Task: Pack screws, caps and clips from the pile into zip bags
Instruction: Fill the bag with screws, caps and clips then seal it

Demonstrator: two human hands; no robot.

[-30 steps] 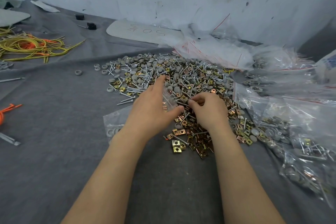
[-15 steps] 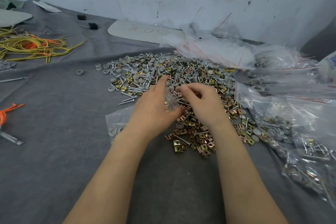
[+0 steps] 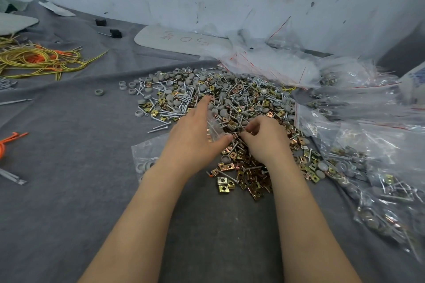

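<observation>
The small zip bag point(image 3: 212, 127) stands at the near edge of the pile point(image 3: 230, 101). Our left hand point(image 3: 195, 138) holds it between thumb and fingers, index stretched away from us, and the mouth seems to face right. Just beside that mouth, our right hand point(image 3: 264, 142) is curled and pinches a few screws point(image 3: 233, 132), whose long axis runs crosswise toward the bag. We judge a short leftward feed is what remains. Filled bags point(image 3: 368, 167) crowd the tabletop point(image 3: 69, 190) to the right.
</observation>
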